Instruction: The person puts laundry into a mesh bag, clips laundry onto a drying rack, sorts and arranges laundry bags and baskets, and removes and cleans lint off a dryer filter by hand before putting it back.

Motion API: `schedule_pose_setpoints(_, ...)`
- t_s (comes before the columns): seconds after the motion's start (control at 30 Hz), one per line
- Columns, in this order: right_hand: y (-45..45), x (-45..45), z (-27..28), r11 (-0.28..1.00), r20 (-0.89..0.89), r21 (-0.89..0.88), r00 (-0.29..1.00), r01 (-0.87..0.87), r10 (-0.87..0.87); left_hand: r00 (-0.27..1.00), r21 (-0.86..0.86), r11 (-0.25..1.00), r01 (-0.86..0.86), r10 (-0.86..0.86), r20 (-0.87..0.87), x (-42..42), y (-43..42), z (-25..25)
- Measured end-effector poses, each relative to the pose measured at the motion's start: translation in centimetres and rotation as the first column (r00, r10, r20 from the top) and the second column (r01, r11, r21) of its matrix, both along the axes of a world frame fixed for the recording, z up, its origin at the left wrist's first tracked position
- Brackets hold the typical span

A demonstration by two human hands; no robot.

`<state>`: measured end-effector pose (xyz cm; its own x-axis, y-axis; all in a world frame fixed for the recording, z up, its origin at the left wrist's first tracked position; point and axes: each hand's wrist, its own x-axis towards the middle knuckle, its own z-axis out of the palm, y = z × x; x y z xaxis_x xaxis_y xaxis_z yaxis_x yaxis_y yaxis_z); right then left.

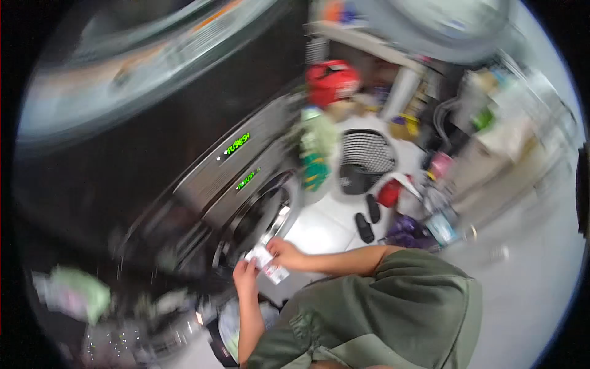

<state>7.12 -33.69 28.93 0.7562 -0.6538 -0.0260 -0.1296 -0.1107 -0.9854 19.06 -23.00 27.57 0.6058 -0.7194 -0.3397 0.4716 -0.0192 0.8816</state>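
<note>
Paper slip (263,256) was pinched in the left hand (246,274) and right hand (286,254), near the front-loading machine (257,215). Probably light, bendy, kinda tearable, so edges seemed the best grab.

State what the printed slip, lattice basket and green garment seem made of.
Printed slip: probably paper or thin card, matte white; it looks thin, but blur leaves any coating open.
Lattice basket: likely plastic, dark, judging by its regular openings; sheen unclear.
Green garment: soft, matte fabric, shown by its loose folds; fibre unclear.
</note>
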Motion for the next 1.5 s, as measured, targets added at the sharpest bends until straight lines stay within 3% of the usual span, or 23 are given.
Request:
schedule_pose_setpoints(0.13,-4.5,-7.5,1.7,0.945,0.107,0.223,0.957,0.240,-0.269,0.933,-0.090,0.948,0.305,-0.278,0.228,-4.9,-10.8,3.6)
schedule_pose_setpoints(0.2,-7.5,-13.2,5.6,0.918,0.113,-0.033,0.914,0.394,-0.388,0.822,-0.091,0.876,0.474,-0.403,0.402,-8.4,-16.5,6.2)
schedule_pose_setpoints(0.27,-10.8,-20.6,7.6,0.752,0.202,-0.186,0.773,0.633,-0.601,0.726,-0.131,0.782,0.609,-0.483,0.490,-13.1,-21.3,9.3)
schedule_pose_setpoints(0.3,-11.2,-25.2,12.3,0.551,0.237,-0.349,0.640,0.758,-0.731,0.666,-0.135,0.715,0.686,-0.541,0.514,-16.2,-23.2,12.1)
schedule_pose_setpoints(0.33,-12.3,-30.2,14.5,0.500,0.314,-0.221,0.546,0.838,-0.777,0.603,-0.134,0.644,0.753,-0.594,0.533,-19.6,-24.5,15.3)
schedule_pose_setpoints(0.37,-10.8,-34.1,20.3,0.239,0.227,-0.386,0.343,0.891,-0.911,0.516,-0.140,0.541,0.830,-0.646,0.563,-22.7,-25.9,17.5)
schedule_pose_setpoints(0.4,-11.2,-38.6,22.0,0.139,0.473,-0.142,0.191,0.980,-0.860,0.426,-0.140,0.433,0.891,-0.685,0.590,-25.5,-27.5,19.5)
schedule_pose_setpoints(0.47,-10.0,-46.3,27.7,-0.138,0.680,-0.190,0.029,0.972,-0.733,0.275,-0.166,0.223,0.961,-0.680,0.680,-31.6,-30.9,23.6)
schedule_pose_setpoints(0.5,-9.8,-49.3,30.1,-0.172,0.723,-0.158,-0.005,0.972,-0.691,0.242,-0.168,0.173,0.970,-0.700,0.672,-34.7,-31.9,26.5)
schedule_pose_setpoints(0.53,-10.2,-52.0,32.4,-0.219,0.712,-0.132,-0.061,0.967,-0.699,0.159,-0.257,-0.017,0.966,-0.745,0.647,-38.2,-33.8,28.3)
schedule_pose_setpoints(0.57,-11.1,-54.6,34.5,-0.265,0.701,-0.110,-0.114,0.958,-0.704,0.081,-0.494,-0.174,0.852,-0.888,0.452,-42.0,-35.6,29.9)
schedule_pose_setpoints(0.6,-12.5,-57.2,36.5,-0.227,0.685,-0.090,-0.105,0.970,-0.720,-0.087,-0.634,-0.303,0.712,-0.933,0.348,-45.4,-37.2,32.3)
schedule_pose_setpoints(0.67,-15.6,-61.2,39.9,-0.198,0.666,-0.078,-0.097,0.977,-0.740,-0.207,-0.760,-0.398,0.513,-0.917,0.341,-52.6,-39.7,37.1)
schedule_pose_setpoints(0.77,-21.3,-65.7,43.2,-0.203,0.491,-0.114,-0.122,0.973,-0.862,-0.248,-0.820,-0.332,0.466,-0.939,0.239,-62.3,-44.1,41.1)
schedule_pose_setpoints(0.83,-24.1,-68.6,43.7,0.064,0.430,-0.002,0.059,0.998,-0.901,-0.069,-0.685,-0.300,0.664,-0.937,0.343,-67.1,-46.7,41.1)
schedule_pose_setpoints(0.87,-25.0,-69.4,43.8,0.057,0.427,-0.004,0.054,0.998,-0.903,-0.074,-0.687,-0.302,0.661,-0.937,0.340,-68.6,-47.3,40.9)
schedule_pose_setpoints(0.93,-26.5,-69.6,43.8,0.140,0.344,-0.037,0.144,0.989,-0.928,0.221,-0.548,-0.159,0.821,-0.796,0.563,-70.6,-47.9,40.4)
schedule_pose_setpoints(0.97,-27.3,-69.9,43.8,0.245,0.352,-0.124,0.274,0.962,-0.895,0.217,-0.546,-0.158,0.823,-0.800,0.559,-71.4,-48.2,40.1)
schedule_pose_setpoints(1.1,-29.7,-70.0,44.7,0.165,0.535,-0.180,0.237,0.970,-0.811,0.435,-0.444,0.100,0.890,-0.476,0.764,-73.0,-48.8,39.3)
schedule_pose_setpoints(1.23,-31.6,-73.0,45.0,0.024,0.410,-0.269,0.137,0.963,-0.902,0.467,-0.464,0.145,0.874,-0.515,0.719,-74.1,-49.3,38.3)
schedule_pose_setpoints(1.33,-30.9,-72.9,45.7,0.061,0.279,-0.461,0.210,0.885,-0.937,0.467,-0.514,0.110,0.851,-0.606,0.644,-73.6,-49.2,38.2)
schedule_pose_setpoints(1.4,-31.2,-74.2,46.4,0.170,0.272,-0.355,0.275,0.919,-0.922,0.266,-0.502,-0.105,0.858,-0.746,0.611,-72.7,-48.6,38.5)
schedule_pose_setpoints(1.5,-31.1,-74.4,47.5,0.178,0.294,-0.375,0.298,0.910,-0.908,0.359,-0.541,-0.069,0.838,-0.677,0.642,-73.7,-48.6,37.7)
